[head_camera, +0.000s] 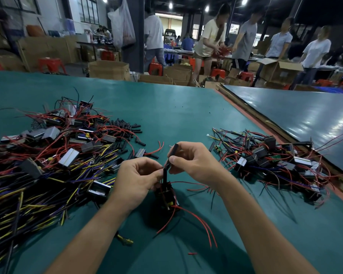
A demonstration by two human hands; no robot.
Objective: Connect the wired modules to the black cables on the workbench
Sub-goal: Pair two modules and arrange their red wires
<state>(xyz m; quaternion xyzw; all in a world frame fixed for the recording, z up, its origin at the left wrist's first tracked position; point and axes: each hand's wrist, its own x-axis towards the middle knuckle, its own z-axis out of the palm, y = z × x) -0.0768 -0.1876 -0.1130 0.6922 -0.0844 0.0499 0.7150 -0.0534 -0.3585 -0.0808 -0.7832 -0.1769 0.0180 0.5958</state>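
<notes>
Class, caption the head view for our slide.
The left hand and right hand pinch thin black tubes above a red-wired black module, between two module heaps on a teal workbench.

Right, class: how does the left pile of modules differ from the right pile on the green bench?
The left pile is much larger and spreads wider than the right pile. The left pile trails many yellow and purple wires; the right pile shows mostly red ones. Both are tangled wired modules.
</notes>
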